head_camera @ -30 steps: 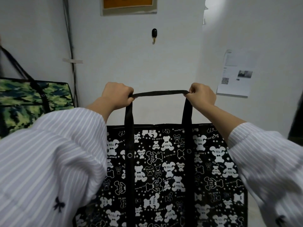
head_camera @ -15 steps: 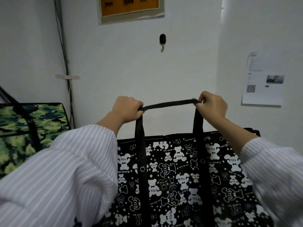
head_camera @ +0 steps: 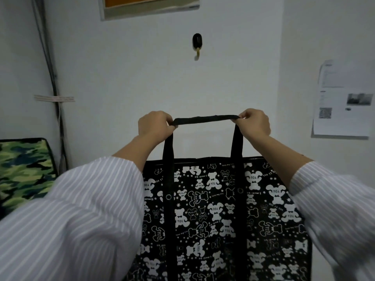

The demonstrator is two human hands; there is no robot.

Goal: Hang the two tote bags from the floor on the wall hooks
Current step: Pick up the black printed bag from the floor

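1. My left grip (head_camera: 155, 124) is clenched round the left end of the black handle strap (head_camera: 205, 119), just left of the frame's centre, with the fingers curled over the top of it.
2. My right grip (head_camera: 255, 122) grasps the right end of the same strap, just right of centre, with thumb and fingers closed on it.
3. Between the two grips the strap runs taut and nearly level. One leg of it drops straight down from each grip.
4. The bear-print tote bag (head_camera: 213, 209) hangs below both grips and fills the lower centre and lower right of the frame. Its top edge lies well beneath the strap, and bare wall shows through the gap.
5. The wall hook (head_camera: 197, 44) sits on the white wall at upper centre, above the middle of the strap and well apart from it.
6. The camouflage tote bag (head_camera: 24, 169) is at the left edge at mid height, beside the corner cables (head_camera: 50, 67) and well apart from both grips. I cannot tell what holds it up.
7. My striped sleeves (head_camera: 81, 209) fill the lower left and lower right, and the left one overlaps the bear-print bag's left side.
8. A paper sheet (head_camera: 343, 102) is stuck on the right wall, and a framed board (head_camera: 150, 5) is at the top edge.
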